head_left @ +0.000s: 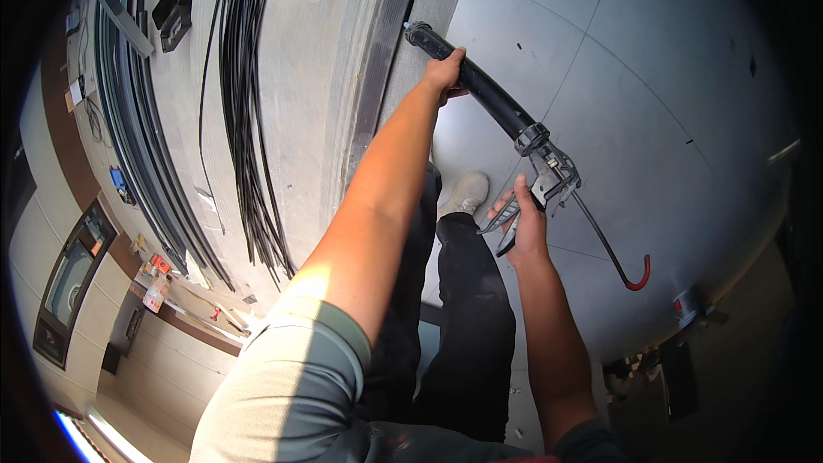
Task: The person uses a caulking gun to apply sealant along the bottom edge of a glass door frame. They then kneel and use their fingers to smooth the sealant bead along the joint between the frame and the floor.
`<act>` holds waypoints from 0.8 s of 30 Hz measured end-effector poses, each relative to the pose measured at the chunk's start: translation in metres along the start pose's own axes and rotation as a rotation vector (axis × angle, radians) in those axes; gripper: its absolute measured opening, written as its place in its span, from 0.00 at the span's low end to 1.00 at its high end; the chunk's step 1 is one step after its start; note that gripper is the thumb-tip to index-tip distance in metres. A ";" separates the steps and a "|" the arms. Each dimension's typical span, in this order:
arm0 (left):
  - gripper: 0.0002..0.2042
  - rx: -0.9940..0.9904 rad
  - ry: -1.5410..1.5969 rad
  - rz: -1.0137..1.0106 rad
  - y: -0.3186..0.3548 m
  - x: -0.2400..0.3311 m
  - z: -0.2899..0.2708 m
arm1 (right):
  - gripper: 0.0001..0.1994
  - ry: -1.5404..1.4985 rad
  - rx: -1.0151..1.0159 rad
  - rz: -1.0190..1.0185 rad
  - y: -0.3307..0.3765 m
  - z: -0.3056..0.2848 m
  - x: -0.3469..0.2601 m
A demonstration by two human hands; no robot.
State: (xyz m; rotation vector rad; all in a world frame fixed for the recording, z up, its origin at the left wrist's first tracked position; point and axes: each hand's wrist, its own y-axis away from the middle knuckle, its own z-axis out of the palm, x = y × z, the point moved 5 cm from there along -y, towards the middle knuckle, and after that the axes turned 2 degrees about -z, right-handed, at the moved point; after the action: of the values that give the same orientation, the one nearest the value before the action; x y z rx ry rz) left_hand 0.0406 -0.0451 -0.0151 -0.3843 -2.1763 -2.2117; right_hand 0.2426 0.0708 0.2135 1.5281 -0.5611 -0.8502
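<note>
A long black caulking gun (495, 101) slants across the upper middle, its front end up at the left and its handle down at the right. My left hand (445, 74) is wrapped round the barrel near the front. At the handle and trigger, my right hand (525, 225) grips with the thumb up along the side. Behind the handle a thin rod sticks out and ends in a red hook (639, 279). The small pale tip at the front lies beside a dark ribbed profile (383, 56), and I cannot tell whether they touch.
Thin black strips (243, 103) lie in a bundle on the pale surface at left, with long dark profiles (163, 154) beyond. A black box (173, 15) sits at the upper left. My shoe (468, 193) stands on the large-tiled floor (651, 120). Dark items (677, 377) lie lower right.
</note>
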 end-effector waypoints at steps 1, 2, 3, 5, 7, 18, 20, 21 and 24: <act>0.23 0.000 -0.001 0.003 0.000 -0.001 0.000 | 0.21 0.011 -0.003 -0.010 -0.001 0.000 0.000; 0.22 0.010 0.005 0.012 0.001 -0.001 -0.001 | 0.21 -0.001 -0.009 -0.015 -0.001 0.000 0.000; 0.22 0.020 0.011 0.021 0.001 -0.002 -0.002 | 0.22 -0.014 -0.016 -0.019 -0.002 0.000 0.001; 0.21 0.034 0.021 0.027 0.002 -0.003 -0.004 | 0.20 -0.089 0.018 -0.032 -0.005 -0.002 0.004; 0.21 0.040 0.030 0.026 0.001 -0.005 -0.005 | 0.20 -0.046 0.001 -0.019 -0.006 -0.004 0.005; 0.24 0.082 0.044 0.058 0.009 -0.007 -0.007 | 0.23 -0.005 -0.026 -0.033 -0.013 -0.011 0.010; 0.24 0.096 0.049 0.069 0.005 -0.009 -0.006 | 0.23 0.002 -0.027 -0.026 -0.018 -0.015 0.014; 0.24 0.106 0.045 0.063 0.005 -0.010 -0.006 | 0.23 -0.003 -0.039 -0.021 -0.019 -0.015 0.014; 0.24 0.132 0.048 0.080 -0.005 -0.015 -0.006 | 0.24 0.026 -0.045 -0.032 -0.033 -0.020 0.020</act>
State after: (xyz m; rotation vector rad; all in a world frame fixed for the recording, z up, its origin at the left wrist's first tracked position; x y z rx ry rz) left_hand 0.0532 -0.0530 -0.0225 -0.4021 -2.2252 -2.0020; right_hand 0.2663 0.0730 0.1769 1.5089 -0.4961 -0.8609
